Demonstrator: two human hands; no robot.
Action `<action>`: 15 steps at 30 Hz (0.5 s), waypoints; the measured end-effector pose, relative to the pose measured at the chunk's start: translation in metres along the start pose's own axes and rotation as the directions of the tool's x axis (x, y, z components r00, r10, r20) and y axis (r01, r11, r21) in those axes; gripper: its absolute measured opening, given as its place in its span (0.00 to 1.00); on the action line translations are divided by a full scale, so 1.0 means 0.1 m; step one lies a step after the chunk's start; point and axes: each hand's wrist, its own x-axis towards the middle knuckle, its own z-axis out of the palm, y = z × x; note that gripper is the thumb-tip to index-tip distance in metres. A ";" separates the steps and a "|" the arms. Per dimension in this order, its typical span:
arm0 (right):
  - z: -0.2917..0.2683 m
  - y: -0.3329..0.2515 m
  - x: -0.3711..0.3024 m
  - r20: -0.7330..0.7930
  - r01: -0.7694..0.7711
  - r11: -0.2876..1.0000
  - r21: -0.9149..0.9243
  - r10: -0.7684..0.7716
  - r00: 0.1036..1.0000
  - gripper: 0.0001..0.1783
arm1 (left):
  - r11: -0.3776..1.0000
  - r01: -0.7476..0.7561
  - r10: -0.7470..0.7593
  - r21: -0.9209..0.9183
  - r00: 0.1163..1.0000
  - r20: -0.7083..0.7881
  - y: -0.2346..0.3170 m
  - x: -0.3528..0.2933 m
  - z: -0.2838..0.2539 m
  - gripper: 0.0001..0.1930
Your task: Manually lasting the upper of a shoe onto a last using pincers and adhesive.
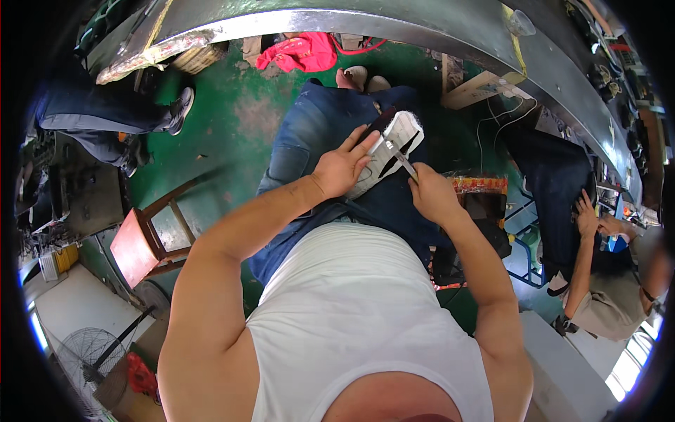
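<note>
Across my lap, over blue denim, lies a long white and black piece (405, 127), shaped like a shoe upper, with a dark strip along its far left edge. My left hand (343, 165) holds its left side, with the fingers stretched along it toward the far end. In my right hand (431, 191) is a slim silvery metal tool (403, 158), gripped near its lower end. Its tip rests over the white piece close to my left fingers. Whether the tip touches the surface I cannot tell, nor the tool's exact kind.
A metal-edged bench (309, 27) curves across the far side. A wooden stool (137, 246) and a wire fan (88, 359) stand at left, near another person's legs (105, 112). At right another person's hands (587, 218) work on dark cloth. Red cloth (302, 53) lies ahead.
</note>
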 end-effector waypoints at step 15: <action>-0.01 0.07 0.28 -0.107 0.024 0.993 0.120 -0.011 0.994 0.20 | 0.966 0.055 -0.164 0.251 0.884 0.439 0.24 0.22 -0.27 0.33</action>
